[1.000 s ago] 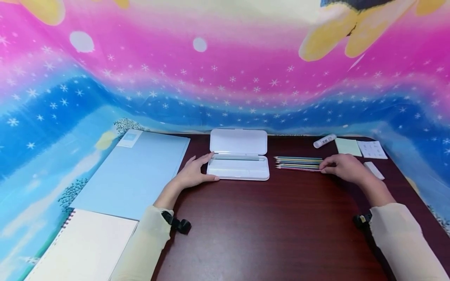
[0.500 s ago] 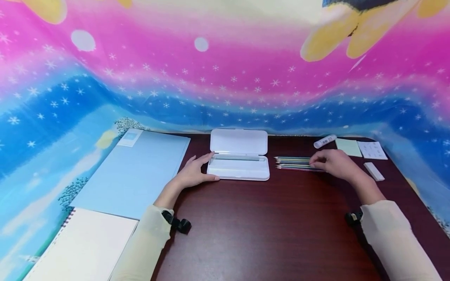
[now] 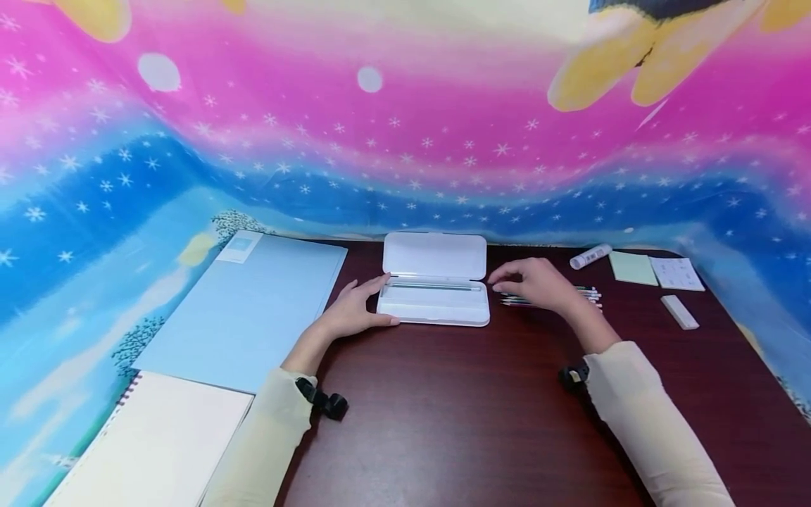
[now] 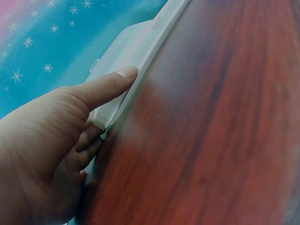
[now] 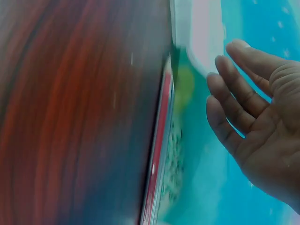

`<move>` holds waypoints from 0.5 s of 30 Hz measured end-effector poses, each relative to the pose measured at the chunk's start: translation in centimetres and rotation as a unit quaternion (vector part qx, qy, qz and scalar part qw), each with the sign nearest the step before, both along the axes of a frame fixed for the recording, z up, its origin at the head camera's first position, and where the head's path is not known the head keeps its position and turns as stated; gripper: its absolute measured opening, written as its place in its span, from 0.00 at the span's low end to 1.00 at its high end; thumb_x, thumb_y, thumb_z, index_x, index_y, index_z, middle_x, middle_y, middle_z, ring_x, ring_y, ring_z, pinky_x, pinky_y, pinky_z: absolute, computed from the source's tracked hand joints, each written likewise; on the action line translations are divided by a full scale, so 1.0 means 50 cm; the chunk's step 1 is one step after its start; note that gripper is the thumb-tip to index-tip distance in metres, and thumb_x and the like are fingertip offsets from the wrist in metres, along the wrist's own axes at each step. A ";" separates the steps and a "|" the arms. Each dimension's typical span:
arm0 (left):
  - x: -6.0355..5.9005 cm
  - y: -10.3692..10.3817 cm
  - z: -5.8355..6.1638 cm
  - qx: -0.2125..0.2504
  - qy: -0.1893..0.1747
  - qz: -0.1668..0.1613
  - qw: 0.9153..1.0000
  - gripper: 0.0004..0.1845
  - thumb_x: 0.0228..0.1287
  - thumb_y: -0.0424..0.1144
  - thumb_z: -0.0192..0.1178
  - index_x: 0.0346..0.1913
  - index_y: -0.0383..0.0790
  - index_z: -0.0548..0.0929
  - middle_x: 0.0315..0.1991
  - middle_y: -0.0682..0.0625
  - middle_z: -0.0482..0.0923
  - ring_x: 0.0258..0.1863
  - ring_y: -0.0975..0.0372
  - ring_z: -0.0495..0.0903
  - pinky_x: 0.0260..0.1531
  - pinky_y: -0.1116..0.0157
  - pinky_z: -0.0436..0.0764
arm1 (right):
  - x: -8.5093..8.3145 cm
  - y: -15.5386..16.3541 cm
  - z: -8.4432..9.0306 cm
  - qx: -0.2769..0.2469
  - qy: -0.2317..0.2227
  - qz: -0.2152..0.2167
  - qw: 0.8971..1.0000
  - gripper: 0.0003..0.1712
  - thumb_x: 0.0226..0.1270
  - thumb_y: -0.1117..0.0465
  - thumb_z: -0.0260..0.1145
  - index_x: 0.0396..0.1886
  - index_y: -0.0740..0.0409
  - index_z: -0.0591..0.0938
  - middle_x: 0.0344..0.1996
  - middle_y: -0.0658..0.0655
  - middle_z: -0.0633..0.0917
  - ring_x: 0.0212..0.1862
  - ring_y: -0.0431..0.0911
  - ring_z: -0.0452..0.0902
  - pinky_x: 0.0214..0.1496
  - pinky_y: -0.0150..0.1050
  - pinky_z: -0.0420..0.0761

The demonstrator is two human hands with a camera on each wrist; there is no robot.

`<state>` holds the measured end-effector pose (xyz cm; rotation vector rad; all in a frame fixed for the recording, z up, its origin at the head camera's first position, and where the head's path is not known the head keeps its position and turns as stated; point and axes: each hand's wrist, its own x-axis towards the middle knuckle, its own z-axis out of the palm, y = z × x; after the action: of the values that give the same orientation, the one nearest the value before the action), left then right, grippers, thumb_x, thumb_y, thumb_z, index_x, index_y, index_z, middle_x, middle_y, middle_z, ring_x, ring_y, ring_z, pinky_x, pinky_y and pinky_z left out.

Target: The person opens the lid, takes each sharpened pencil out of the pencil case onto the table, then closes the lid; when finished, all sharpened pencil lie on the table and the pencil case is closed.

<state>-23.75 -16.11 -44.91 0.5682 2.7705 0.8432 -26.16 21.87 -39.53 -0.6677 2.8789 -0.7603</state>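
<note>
An open white pencil case lies on the table with its lid tilted back; a pencil lies in its rear part. My left hand holds the case's left end, thumb on the front corner and a finger at the back corner. In the left wrist view the thumb lies along the case's edge. My right hand hovers over several colored pencils, fingertips close to the case's right side. Its fingers are loosely bent with nothing between them in the right wrist view.
A glue stick, green sticky notes, a white printed pad and a white eraser lie at the right. Left are a blue folder and a spiral notebook. A patterned cloth hangs behind the table.
My right hand has moved left from the pencils' far ends, across them, to the right side of the pencil case. The left hand has kept its place on the case.
</note>
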 end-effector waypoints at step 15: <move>-0.001 0.001 -0.002 0.002 -0.002 0.003 1.000 0.54 0.58 0.62 0.70 0.82 0.52 0.53 0.80 0.47 0.57 0.81 0.51 0.56 0.82 0.47 0.41 | -0.009 -0.106 -0.011 0.081 0.000 0.044 0.996 0.15 0.71 0.60 0.68 0.54 0.51 0.89 0.49 0.53 0.91 0.45 0.47 0.87 0.48 0.48 0.86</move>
<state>-23.78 -16.08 -45.00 0.5592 2.7690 0.8494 -26.61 16.58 -40.08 -0.7680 2.8494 -0.5076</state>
